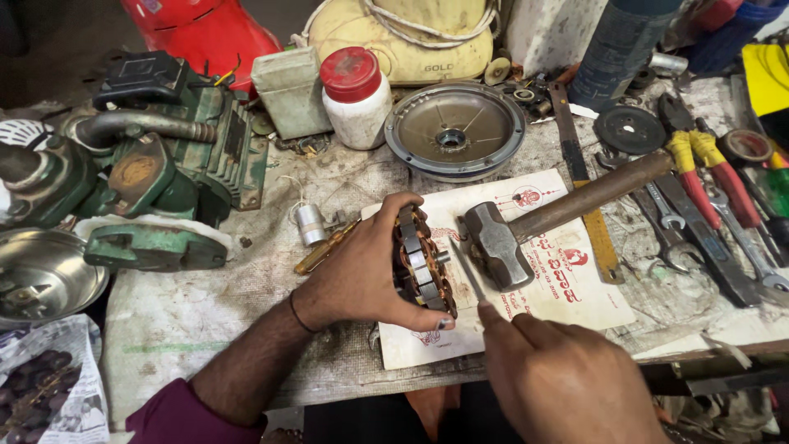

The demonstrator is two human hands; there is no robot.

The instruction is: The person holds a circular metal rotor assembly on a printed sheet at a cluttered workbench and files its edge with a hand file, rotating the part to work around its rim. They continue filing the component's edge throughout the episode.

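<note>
Gripping the copper-wound stator [423,265] on edge, the left hand [362,275] steadies it just left of the hammer [497,244] on the tabletop [205,304]. The right hand [567,378] pinches a thin blade [467,270] against its windings; prying likely needs gentle, controlled pressure.

A white printed paper sheet [567,288] with red markings lies mid-bench — behind it, a red-lidded white jar [355,97].

Left hand [362,275] clasped, right hand [567,378] pinching
</note>
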